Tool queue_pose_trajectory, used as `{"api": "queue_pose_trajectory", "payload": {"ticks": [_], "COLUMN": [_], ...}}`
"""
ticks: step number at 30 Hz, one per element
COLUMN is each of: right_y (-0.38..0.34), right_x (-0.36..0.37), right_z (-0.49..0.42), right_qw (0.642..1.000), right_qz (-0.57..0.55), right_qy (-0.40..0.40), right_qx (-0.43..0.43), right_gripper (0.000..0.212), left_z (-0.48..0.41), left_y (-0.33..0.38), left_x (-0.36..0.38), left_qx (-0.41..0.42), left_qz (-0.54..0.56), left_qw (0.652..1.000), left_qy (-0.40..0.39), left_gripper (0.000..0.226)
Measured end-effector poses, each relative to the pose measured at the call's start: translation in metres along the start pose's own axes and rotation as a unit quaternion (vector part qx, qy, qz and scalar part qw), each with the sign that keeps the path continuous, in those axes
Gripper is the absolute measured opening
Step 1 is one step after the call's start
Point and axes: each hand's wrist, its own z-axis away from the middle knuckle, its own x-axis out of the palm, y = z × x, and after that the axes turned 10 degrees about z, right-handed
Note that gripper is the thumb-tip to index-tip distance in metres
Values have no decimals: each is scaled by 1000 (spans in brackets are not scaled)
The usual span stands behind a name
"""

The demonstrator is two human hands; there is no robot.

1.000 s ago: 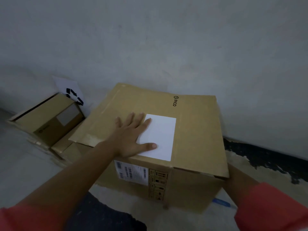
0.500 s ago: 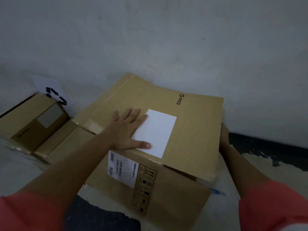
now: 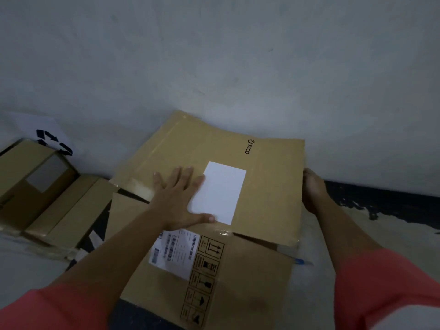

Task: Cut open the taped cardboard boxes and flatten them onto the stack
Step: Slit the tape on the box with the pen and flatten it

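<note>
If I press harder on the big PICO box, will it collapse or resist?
Probably collapses easily: the PICO box leans skewed under the flat left hand, a seam gaping at its near right. Likely light, though its inside is hidden. It may skid on the floor; the right hand against its right side should steady it.

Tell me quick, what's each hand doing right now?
Left hand: open, pressed flat on top of the cardboard box.
Right hand: at the box's right edge; open or gripping cannot be told.
</note>
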Motion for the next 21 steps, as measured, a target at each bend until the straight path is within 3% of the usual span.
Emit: {"api": "queue_pose_trajectory", "payload": {"ticks": [2, 5, 7, 13, 17, 21], "right_y": [6, 8, 10, 31, 49, 86], "right_x": [4, 17, 28, 59, 75, 76], "right_z": [-3, -7, -8, -27, -38, -37], "right_qw": [996, 996, 994, 984, 955, 900], "right_qz": [-58, 27, 83, 171, 280, 427], "right_qy": [-48, -76, -65, 2, 36, -23], "right_qx": [37, 26, -4, -41, -91, -77], "right_gripper": [42, 40, 29, 35, 55, 67], "left_z": [-2, -6, -8, -14, -21, -24], "left_y": [1, 2, 2, -7, -13, -16], "left_x": [12, 33, 47, 89, 113, 133], "left_qx": [-15, -37, -43, -58, -87, -103], "left_qz": [1, 18, 24, 7, 13, 46], "left_qw": [1000, 999, 997, 990, 985, 978], "left_qy": [-11, -35, -65, -125, -151, -173], "left_gripper": [129, 126, 130, 129, 129, 128]}}
